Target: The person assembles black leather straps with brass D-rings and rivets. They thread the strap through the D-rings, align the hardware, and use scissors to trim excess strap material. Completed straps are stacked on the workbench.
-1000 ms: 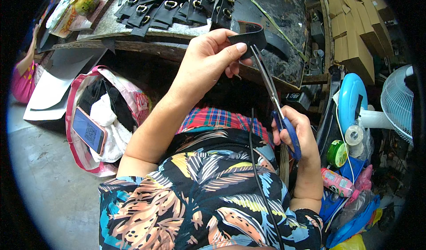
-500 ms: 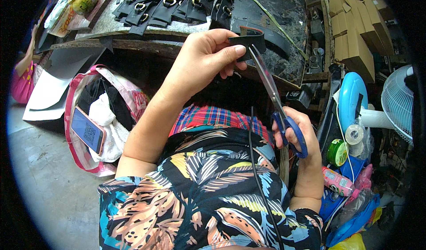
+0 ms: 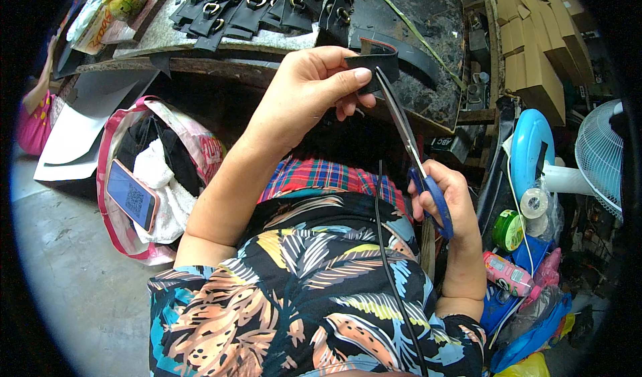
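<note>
My left hand (image 3: 314, 89) pinches a curled black strip (image 3: 384, 59) between thumb and fingers, above the near edge of the worktable. The strip bends round in a loop and shows a thin reddish edge. In my right hand (image 3: 449, 193) is a pair of scissors (image 3: 402, 124) with blue handles, its tips pointing up at the strip's lower edge. The blades look nearly together, with the tips against the strip or very close to it. Behind my hands, several black straps with metal rings (image 3: 255, 6) lie on the table.
A dark worktable (image 3: 428, 16) spans the far side, with a long curved black strip (image 3: 414, 62) on it. At left stands a bag (image 3: 110, 176) holding a phone (image 3: 132, 193) and white cloth. A fan (image 3: 598, 153) and stacked cartons (image 3: 535, 42) are at right. Another person's arm shows far left.
The scissors' handles and blades have drawn closer together, and my right hand has closed a little. My left hand holds the strip in almost the same place.
</note>
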### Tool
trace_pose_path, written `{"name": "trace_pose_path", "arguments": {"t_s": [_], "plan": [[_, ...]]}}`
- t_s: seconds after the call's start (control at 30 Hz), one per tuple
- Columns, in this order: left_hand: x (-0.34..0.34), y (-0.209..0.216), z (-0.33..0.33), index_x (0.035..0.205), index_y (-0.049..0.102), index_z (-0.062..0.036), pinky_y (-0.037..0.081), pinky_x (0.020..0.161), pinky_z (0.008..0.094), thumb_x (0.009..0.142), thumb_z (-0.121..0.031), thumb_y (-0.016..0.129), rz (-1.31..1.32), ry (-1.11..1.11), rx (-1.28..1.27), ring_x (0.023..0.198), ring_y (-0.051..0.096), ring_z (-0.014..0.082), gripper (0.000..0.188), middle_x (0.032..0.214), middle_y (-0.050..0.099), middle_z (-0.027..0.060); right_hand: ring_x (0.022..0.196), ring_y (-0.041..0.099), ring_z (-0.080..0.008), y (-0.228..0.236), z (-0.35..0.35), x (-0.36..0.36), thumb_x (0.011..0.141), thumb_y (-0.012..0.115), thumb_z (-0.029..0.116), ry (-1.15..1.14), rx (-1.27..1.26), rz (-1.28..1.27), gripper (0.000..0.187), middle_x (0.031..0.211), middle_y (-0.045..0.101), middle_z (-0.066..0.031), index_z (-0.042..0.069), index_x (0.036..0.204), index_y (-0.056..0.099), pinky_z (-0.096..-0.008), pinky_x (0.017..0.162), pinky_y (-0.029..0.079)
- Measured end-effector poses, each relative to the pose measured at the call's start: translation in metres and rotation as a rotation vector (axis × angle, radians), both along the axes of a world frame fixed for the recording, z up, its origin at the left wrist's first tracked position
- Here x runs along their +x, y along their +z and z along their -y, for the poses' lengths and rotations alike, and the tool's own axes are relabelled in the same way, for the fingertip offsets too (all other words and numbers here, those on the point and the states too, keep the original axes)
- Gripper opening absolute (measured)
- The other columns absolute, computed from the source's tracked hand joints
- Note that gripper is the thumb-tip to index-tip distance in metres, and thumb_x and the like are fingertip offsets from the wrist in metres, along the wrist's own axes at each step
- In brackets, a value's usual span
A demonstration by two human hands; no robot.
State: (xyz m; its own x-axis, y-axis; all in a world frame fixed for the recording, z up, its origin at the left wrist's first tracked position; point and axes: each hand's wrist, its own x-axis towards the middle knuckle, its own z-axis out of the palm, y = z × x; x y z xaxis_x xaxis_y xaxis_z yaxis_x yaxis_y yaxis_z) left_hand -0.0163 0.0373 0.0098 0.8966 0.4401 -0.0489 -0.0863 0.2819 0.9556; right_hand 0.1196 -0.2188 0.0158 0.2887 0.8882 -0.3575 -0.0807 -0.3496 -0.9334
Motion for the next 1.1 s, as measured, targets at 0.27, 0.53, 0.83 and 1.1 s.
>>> {"name": "trace_pose_path", "arguments": {"t_s": [0.27, 0.53, 0.83, 1.1], "plan": [[-0.001, 0.001, 0.004, 0.116, 0.070, 0.0029, 0.049, 0.060, 0.0200, 0.100, -0.016, 0.070, -0.011, 0.030, 0.112, 0.070, 0.066, 0.0066, 0.025, 0.088, 0.076, 0.0081, 0.057, 0.060, -0.0079, -0.006, 0.003, -0.002, 0.091, 0.079, 0.046, -0.018, 0.023, 0.055, 0.051, 0.074, 0.058, -0.0005, -0.002, 0.093, 0.061, -0.0212, 0.051, 0.045], [-0.004, 0.009, 0.003, 0.109, 0.069, -0.0008, 0.047, 0.059, 0.0191, 0.097, -0.014, 0.071, -0.011, 0.196, 0.075, 0.069, 0.063, 0.0047, 0.018, 0.088, 0.072, 0.0027, 0.065, 0.061, -0.0037, 0.005, 0.001, 0.025, 0.086, 0.085, 0.014, -0.035, -0.099, 0.009, 0.024, 0.075, 0.066, 0.0003, 0.005, 0.088, 0.063, -0.0208, 0.057, 0.047], [0.038, 0.042, -0.021, 0.100, 0.068, -0.0027, 0.040, 0.059, 0.0207, 0.083, -0.018, 0.075, 0.059, -0.145, 0.235, 0.066, 0.054, 0.0055, 0.025, 0.075, 0.060, -0.0039, 0.087, 0.059, -0.0074, 0.023, -0.077, 0.084, 0.077, 0.087, 0.012, -0.246, 0.535, 0.359, 0.049, 0.118, 0.073, -0.0096, 0.007, 0.116, 0.058, -0.0225, 0.081, 0.050], [0.119, 0.023, -0.066, 0.100, 0.070, -0.0009, 0.055, 0.073, 0.0404, 0.090, -0.027, 0.071, -0.272, 0.232, 1.374, 0.078, 0.070, 0.0284, 0.028, 0.080, 0.070, 0.0138, 0.088, 0.070, -0.0140, -0.001, -0.155, 0.168, 0.081, 0.088, 0.014, -0.221, 0.344, 0.837, 0.042, 0.096, 0.075, -0.0072, 0.001, 0.113, 0.063, -0.0291, 0.079, 0.056]]}}
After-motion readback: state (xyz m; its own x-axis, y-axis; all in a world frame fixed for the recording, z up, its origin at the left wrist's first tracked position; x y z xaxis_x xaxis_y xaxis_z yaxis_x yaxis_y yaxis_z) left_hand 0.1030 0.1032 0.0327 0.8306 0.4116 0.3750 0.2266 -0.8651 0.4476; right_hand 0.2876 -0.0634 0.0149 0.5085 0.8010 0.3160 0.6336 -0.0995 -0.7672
